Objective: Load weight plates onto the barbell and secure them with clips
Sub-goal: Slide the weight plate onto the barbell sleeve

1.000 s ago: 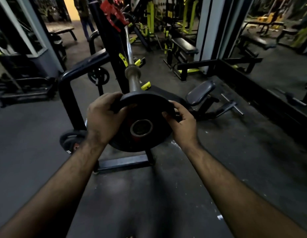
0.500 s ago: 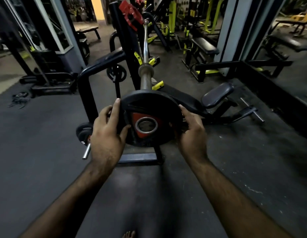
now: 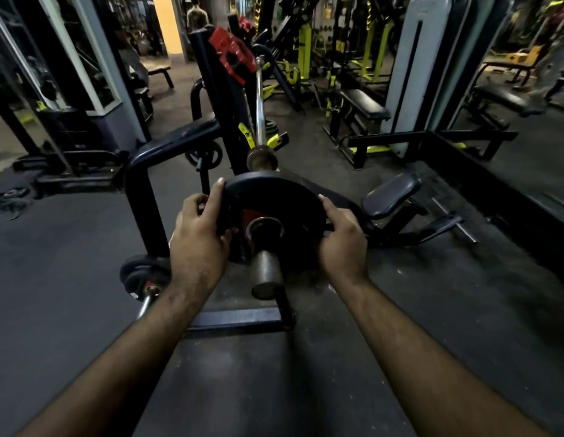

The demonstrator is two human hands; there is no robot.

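A black round weight plate with a red mark near its hub sits on the barbell's sleeve, whose end pokes out toward me through the plate's hole. My left hand grips the plate's left rim, and my right hand grips its right rim. The barbell's shaft runs away from me, resting on a black rack with red hooks. No clip is visible.
A black frame bar stands at the left with another plate-loaded bar low on the floor beside it. A bench pad lies at the right. Yellow-and-black machines fill the back; a person stands far back.
The plate has gone from being held in front of the bar's end to being slid onto the sleeve, which now sticks out through its hole. Both hands moved forward with it.
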